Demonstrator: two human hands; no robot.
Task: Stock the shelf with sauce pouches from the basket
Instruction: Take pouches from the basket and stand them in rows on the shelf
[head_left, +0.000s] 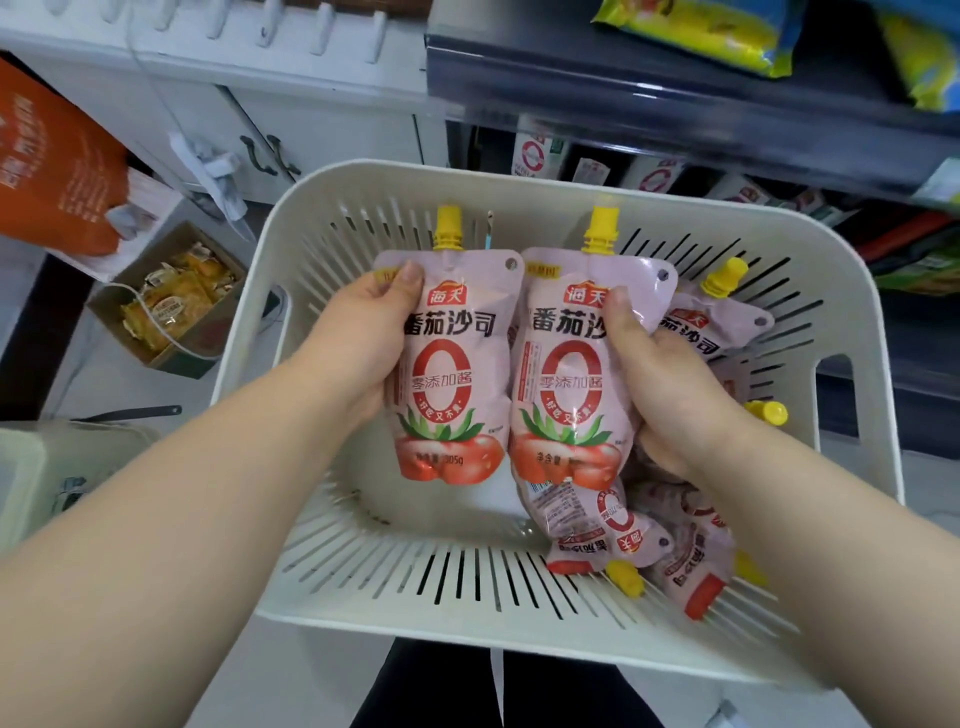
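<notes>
Hands gripping one sauce pouch each above a pale basket.

Left hand (363, 338) curls around the outer edge of the left pouch (447, 374), thumb pressed on its front near the top; right hand (660, 395) grips the right pouch (566, 374) the same way. Both stand upright, side by side and touching: pink, with a red zero, tomato artwork and yellow screw caps. Loose pouches (608, 530) lie in the right half of the cream slotted basket (519, 179), under the right hand. Just beyond the basket is a dark shelf (675, 119), with similar shelved pouches (535, 156) below it and yellow packets (701, 31) above. Far left, an open cardboard box (166, 306) holds orange-wrapped snacks.
</notes>
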